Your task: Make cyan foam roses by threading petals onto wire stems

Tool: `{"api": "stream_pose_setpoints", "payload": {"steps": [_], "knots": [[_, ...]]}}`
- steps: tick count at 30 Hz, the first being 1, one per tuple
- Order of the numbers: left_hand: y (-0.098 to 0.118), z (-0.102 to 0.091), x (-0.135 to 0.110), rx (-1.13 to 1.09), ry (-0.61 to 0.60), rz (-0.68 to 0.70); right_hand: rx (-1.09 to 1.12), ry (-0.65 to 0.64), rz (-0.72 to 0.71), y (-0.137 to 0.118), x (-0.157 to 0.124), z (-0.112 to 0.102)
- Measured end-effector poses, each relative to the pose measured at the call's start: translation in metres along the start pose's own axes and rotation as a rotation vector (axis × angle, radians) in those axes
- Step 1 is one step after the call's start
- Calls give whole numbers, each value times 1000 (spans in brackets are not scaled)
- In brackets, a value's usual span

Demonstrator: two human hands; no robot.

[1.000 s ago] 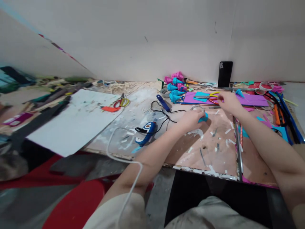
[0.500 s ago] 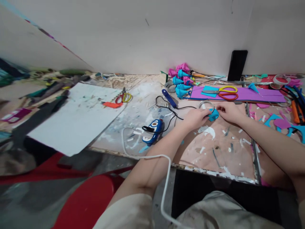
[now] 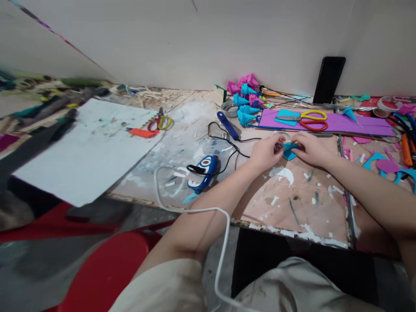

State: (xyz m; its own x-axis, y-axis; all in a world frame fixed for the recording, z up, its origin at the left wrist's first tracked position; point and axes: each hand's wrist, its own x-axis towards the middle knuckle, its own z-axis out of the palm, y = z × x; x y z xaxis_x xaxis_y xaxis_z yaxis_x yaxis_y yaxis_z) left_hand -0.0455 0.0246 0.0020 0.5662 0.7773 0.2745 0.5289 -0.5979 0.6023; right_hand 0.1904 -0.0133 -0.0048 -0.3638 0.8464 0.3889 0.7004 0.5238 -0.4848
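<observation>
Between my two hands is a small piece of blue paper [image 3: 289,152], pinched from both sides just above the worktable. My left hand [image 3: 267,151] has its fingers closed on the paper's left part. My right hand [image 3: 309,148] grips the right part between thumb and fingers. Right behind the paper, partly covered by my fingers, lies a roll of clear tape [image 3: 283,136]. Scissors [image 3: 314,120] with yellow and red handles rest on a blue paper square and a long purple sheet [image 3: 360,125] beyond my hands.
Several blue and pink paper flowers [image 3: 245,104] lie at the back. A blue glue gun-like device [image 3: 204,173] with a black cord sits left of my arm, near a blue cutter [image 3: 228,125]. A black phone [image 3: 329,80] leans on the wall. White paper [image 3: 81,156] overhangs the table edge.
The blue paper now shows a flatter, pointed lower part, and both hands have closed in on it from the sides. The head view has shifted slightly.
</observation>
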Motion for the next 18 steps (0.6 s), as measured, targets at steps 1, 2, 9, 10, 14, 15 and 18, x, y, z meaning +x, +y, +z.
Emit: {"api": "stream_pose_setpoints", "payload": {"steps": [1, 2, 9, 10, 14, 15, 18], "knots": [[0, 1, 0, 37, 1, 17, -12, -6, -6, 1, 1, 1], [1, 2, 0, 74, -2, 33, -19, -7, -9, 2, 2, 1], [-3, 9, 2, 154, 50, 91, -3, 5, -7, 4, 3, -1], [-5, 9, 2, 151, 61, 102, 5, 4, -1, 4, 3, -1], [-7, 11, 2, 181, 66, 155, 39, -14, -20, 6, 4, -1], [-7, 11, 2, 187, 69, 167, 45, -14, -30, 7, 4, -2], [-8, 12, 2, 174, 80, 183, 63, -22, -57, 6, 5, -3]]}}
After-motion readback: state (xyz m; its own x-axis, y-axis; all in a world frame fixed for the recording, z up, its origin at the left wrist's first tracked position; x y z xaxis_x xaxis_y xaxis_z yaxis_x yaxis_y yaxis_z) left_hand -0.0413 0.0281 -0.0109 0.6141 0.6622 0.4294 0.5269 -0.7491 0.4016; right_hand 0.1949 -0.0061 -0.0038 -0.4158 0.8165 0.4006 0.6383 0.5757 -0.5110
